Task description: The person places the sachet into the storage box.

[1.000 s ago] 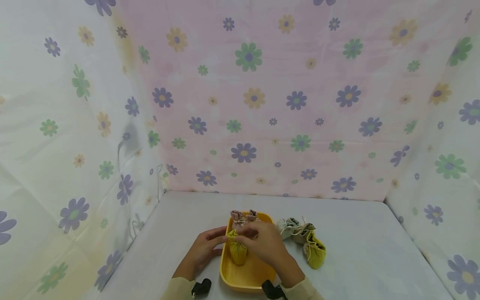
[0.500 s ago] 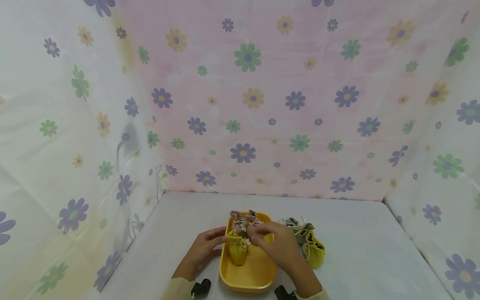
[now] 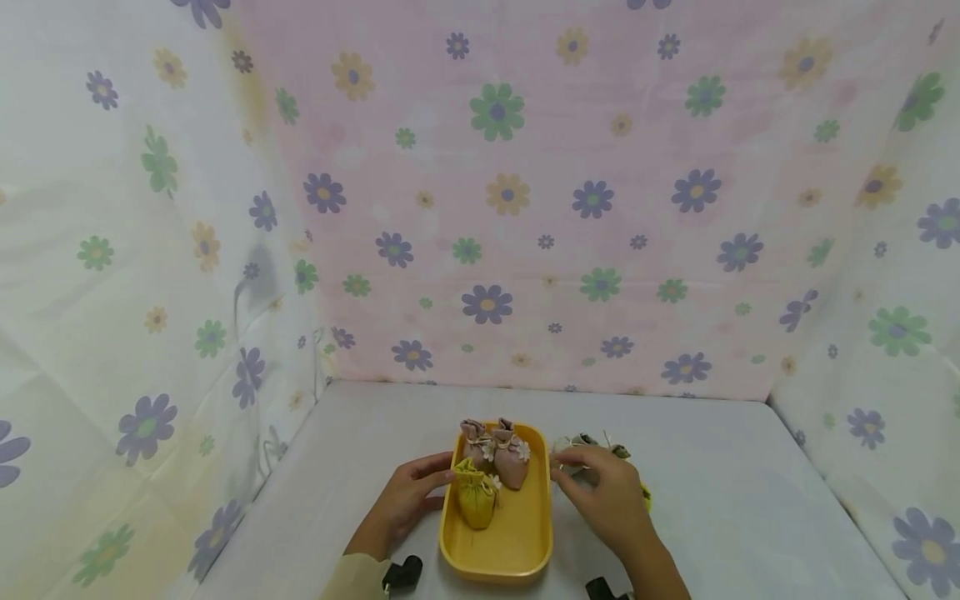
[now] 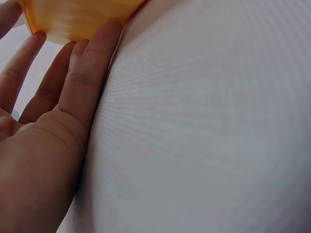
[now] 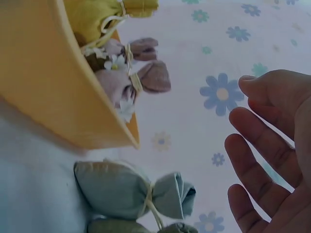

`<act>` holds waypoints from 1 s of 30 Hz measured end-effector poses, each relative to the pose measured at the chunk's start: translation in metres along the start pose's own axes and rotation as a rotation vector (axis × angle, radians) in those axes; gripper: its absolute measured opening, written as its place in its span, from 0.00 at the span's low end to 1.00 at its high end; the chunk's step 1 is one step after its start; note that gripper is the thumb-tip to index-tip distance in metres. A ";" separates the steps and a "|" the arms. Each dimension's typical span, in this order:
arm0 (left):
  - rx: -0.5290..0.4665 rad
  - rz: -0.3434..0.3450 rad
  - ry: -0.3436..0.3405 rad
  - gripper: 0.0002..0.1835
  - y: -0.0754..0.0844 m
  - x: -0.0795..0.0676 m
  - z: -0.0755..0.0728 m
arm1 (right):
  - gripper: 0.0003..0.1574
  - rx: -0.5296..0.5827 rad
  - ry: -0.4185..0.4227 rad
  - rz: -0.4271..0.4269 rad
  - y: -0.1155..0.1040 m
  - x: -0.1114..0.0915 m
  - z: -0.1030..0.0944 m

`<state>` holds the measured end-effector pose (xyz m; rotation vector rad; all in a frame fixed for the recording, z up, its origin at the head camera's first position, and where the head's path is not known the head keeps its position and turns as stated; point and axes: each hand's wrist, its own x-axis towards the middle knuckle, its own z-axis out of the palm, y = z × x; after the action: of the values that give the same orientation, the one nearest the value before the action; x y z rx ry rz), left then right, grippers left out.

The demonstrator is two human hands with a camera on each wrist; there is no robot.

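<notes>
My left hand [image 3: 402, 504] rests its fingertips on the left wall of a yellow tray [image 3: 517, 542]; in the left wrist view its fingers [image 4: 87, 73] are nearly straight against that wall. Inside the tray, a yellow drawstring pouch [image 3: 477, 504] stands on the left, in front of two dusty-pink pouches [image 3: 512, 465] tied with cord and small white flowers. My right hand [image 3: 609, 500] hovers just right of the tray, fingers apart and holding nothing. A pale grey-green pouch [image 5: 114, 189] is the nearest thing to it, beside the tray.
An olive pouch [image 5: 116, 226] lies beside the grey-green one. Another yellow pouch [image 3: 647, 498] is mostly hidden behind my right hand. A white cloth [image 3: 720, 500] covers the table, and flowered curtains [image 3: 555, 208] rise behind and at both sides.
My right hand has let go of the yellow pouch, leaving it standing in the tray, and moved right, past the tray's rim to the pouches outside. The left hand stays put.
</notes>
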<state>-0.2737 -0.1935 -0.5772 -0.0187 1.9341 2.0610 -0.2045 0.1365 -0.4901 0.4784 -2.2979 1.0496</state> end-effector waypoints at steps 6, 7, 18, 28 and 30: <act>0.004 -0.008 0.004 0.35 -0.001 0.000 0.000 | 0.18 -0.052 0.070 -0.052 0.014 -0.004 -0.012; 0.006 -0.011 0.005 0.36 -0.001 0.000 0.000 | 0.18 -0.052 0.080 -0.054 0.017 -0.005 -0.014; 0.012 -0.013 0.007 0.36 -0.001 0.002 0.001 | 0.26 -0.068 0.095 0.018 0.040 -0.014 -0.037; 0.014 -0.006 0.006 0.36 -0.002 0.002 0.000 | 0.29 -0.074 0.035 0.176 0.065 -0.029 -0.050; 0.016 -0.007 0.009 0.36 -0.002 0.002 0.000 | 0.30 -0.071 0.011 0.209 0.068 -0.030 -0.051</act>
<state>-0.2755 -0.1933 -0.5797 -0.0314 1.9531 2.0439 -0.1995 0.2217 -0.5205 0.2066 -2.4050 1.0601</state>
